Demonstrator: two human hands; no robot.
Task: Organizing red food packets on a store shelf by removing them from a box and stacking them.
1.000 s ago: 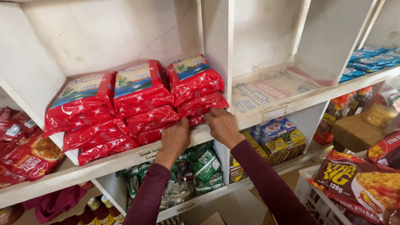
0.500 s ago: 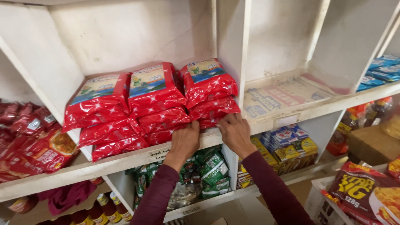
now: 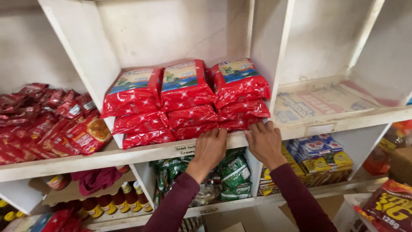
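So it's a white wooden shelf unit (image 3: 141,154) with upright dividers. On the middle board, three stacks of red packets (image 3: 189,101) sit side by side, fronts near the front edge. Left compartment of the same board has a loose pile of dark red snack bags (image 3: 47,124). Right compartment has flat printed paper (image 3: 322,101) lying on it. Lower board carries green packets (image 3: 231,174), blue and yellow boxes (image 3: 322,154) and red-capped bottles (image 3: 111,204).

Red packets (image 3: 189,101): three stacks, three packets visible per stack, nine in total. Hands: two, left hand (image 3: 209,149) and right hand (image 3: 265,141). Shelf (image 3: 141,152) compartments above: three.
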